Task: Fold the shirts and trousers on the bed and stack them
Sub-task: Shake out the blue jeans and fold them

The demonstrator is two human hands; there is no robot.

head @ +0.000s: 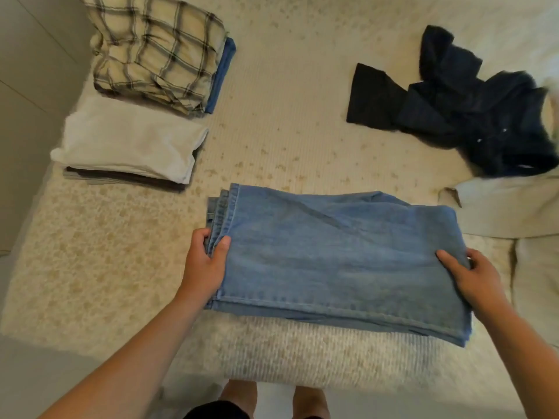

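Folded light-blue jeans (338, 255) lie on the bed (287, 122) near its front edge. My left hand (205, 261) grips their left end, thumb on top and fingers curled round the hems. My right hand (469, 273) holds their right end, thumb on the denim and fingers round the fold. A folded white shirt (130, 143) tops a stack with a dark garment (121, 176) at the left. Behind it a folded plaid shirt (157, 52) lies over a blue garment (222, 74). A crumpled dark navy shirt (472, 113) lies unfolded at the right.
A beige garment (514, 213) lies at the bed's right side, running off the frame. The grey floor (27, 373) shows at the left and in front of the bed, where my legs stand.
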